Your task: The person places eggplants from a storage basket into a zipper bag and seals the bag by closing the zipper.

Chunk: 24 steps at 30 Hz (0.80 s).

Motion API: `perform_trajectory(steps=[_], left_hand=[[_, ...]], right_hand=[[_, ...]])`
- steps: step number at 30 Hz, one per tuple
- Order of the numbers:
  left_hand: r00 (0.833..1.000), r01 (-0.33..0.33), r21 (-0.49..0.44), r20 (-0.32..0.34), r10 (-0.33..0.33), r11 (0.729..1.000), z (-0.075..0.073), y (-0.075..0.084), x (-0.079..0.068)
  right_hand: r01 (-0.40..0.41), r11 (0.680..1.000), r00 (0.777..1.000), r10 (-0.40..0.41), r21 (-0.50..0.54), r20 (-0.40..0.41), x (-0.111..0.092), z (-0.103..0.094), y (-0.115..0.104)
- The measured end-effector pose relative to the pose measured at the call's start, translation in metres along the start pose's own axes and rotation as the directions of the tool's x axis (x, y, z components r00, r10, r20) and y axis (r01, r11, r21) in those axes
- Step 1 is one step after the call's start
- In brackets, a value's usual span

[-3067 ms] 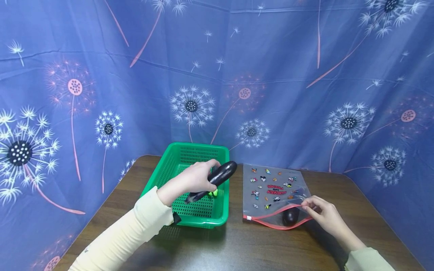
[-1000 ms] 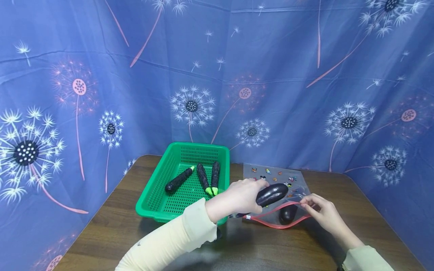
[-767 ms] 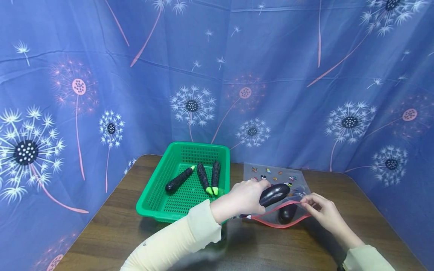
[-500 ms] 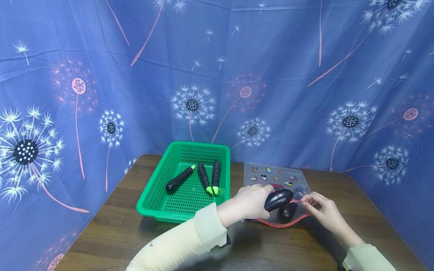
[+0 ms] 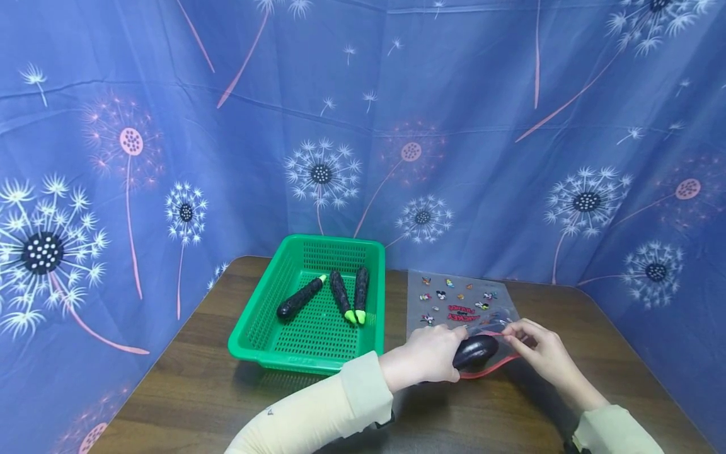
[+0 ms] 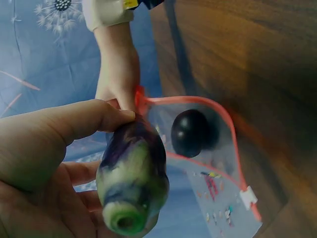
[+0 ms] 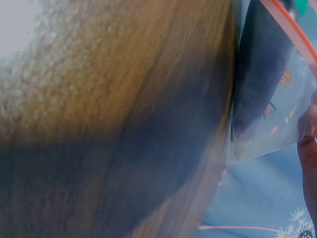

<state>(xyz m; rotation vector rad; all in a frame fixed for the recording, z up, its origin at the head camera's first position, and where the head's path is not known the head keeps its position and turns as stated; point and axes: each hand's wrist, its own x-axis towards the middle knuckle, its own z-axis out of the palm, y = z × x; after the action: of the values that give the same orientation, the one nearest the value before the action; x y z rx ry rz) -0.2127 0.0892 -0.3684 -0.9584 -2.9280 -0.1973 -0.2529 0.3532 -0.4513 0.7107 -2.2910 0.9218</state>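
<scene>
Probably the main risk is at the bag's mouth: the red rim (image 6: 210,100) is thin and floppy, so if my right hand (image 5: 543,354) loses its pinch, I judge the opening could sag and the held eggplant (image 5: 475,353) could snag on it or slide over the outside. Second worry: the blunt end may knock the other eggplant (image 6: 189,134), lying inside the clear bag (image 5: 448,293) near the mouth, and jam there. Skin looks glossy, so a slip seems possible too. Grip, left hand (image 5: 428,355): thumb and fingers curled round the eggplant toward its green stem end, spread only as wide as its girth. Its blunt end sits at the mouth; whether it is past the rim, I cannot tell. Grip, right: thumb and finger nearly together, pinching the rim at the far corner from the white slider (image 6: 248,197).
</scene>
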Motion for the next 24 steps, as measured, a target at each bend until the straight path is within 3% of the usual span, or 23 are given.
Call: perform_trajectory(steps=[13,24], left_hand=[[1.000,0.008,0.022,-0.002,-0.008,1.000,0.025,0.015,0.009],[0.997,0.010,0.164,-0.083,0.003,0.986,0.041,0.032,0.013]], right_hand=[[0.010,1.000,1.000,-0.010,0.010,-0.003,0.002,-0.002,-0.004],[-0.024,1.000,1.000,0.023,0.016,0.020,0.000,-0.002,0.001]])
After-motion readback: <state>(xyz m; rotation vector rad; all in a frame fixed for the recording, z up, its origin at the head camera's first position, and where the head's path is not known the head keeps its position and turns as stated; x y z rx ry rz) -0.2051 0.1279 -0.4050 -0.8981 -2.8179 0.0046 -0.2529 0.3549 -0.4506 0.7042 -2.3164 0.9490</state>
